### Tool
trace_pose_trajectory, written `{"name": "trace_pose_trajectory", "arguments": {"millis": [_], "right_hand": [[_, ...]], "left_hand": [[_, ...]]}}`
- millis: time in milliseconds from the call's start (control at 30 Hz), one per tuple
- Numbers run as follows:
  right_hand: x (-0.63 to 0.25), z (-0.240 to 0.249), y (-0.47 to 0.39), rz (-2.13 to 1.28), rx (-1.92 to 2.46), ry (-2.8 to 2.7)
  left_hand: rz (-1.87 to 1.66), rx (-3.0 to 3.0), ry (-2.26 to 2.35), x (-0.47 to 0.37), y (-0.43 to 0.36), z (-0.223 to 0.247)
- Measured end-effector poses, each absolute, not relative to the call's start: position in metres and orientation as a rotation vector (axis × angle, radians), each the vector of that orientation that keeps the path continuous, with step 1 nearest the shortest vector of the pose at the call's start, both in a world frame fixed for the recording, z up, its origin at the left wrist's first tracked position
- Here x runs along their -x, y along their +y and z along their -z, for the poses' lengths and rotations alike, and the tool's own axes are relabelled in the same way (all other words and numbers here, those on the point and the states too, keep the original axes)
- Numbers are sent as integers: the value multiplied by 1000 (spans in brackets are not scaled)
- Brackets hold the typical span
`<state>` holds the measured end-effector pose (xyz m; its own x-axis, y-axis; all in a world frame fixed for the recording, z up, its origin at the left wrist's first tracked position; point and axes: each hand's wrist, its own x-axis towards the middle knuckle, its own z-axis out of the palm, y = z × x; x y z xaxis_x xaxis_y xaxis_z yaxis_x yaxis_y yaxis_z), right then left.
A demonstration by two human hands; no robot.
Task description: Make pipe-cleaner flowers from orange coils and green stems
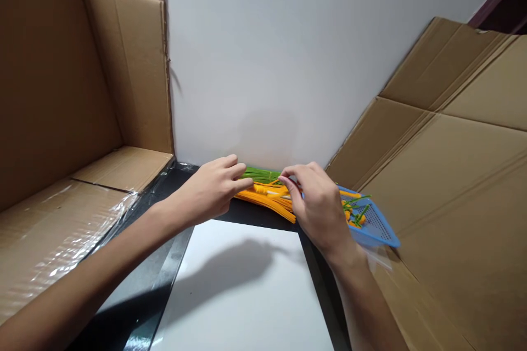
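Observation:
Orange pipe cleaners (272, 205) lie in a loose bundle at the back of the dark table. Behind them is a bundle of green pipe cleaners (259, 175). My left hand (214, 186) rests over the left end of the orange bundle, fingers slightly bent and apart, with the index fingertip touching it. Above the right end, my right hand (319, 203) is closed, thumb and index finger pinched at the tip of one orange pipe cleaner. The palm of that hand hides part of both bundles.
A blue perforated basket (376, 225) with short green and orange pieces stands at the right. In front of me lies a white board (242, 290) on the black table (123, 285). Cardboard panels (465, 186) flank both sides, and a pale wall (263, 55) rises behind.

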<state>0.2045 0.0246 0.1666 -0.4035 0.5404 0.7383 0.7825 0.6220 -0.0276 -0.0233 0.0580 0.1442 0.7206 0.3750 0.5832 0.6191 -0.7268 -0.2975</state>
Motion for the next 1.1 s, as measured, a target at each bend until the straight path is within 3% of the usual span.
{"name": "trace_pose_trajectory", "arguments": {"millis": [200,433,567,833,1100], "right_hand": [[-226,-183,19,29,1078,-2326],[-220,-173,22,56,887,-2489],[-217,-168,30,-128,923,-2375],[-228,-168,44,-1114,839,-1846],[-212,-166,37,-1033,835,-1669]], "left_hand": [[644,2534,-739,30,59,-148],[515,2640,-760,32,53,-151],[550,2745,-699,30,50,-155],[1169,2808,-542,30,52,-156],[1629,2384,-675,5,44,-142]]}}
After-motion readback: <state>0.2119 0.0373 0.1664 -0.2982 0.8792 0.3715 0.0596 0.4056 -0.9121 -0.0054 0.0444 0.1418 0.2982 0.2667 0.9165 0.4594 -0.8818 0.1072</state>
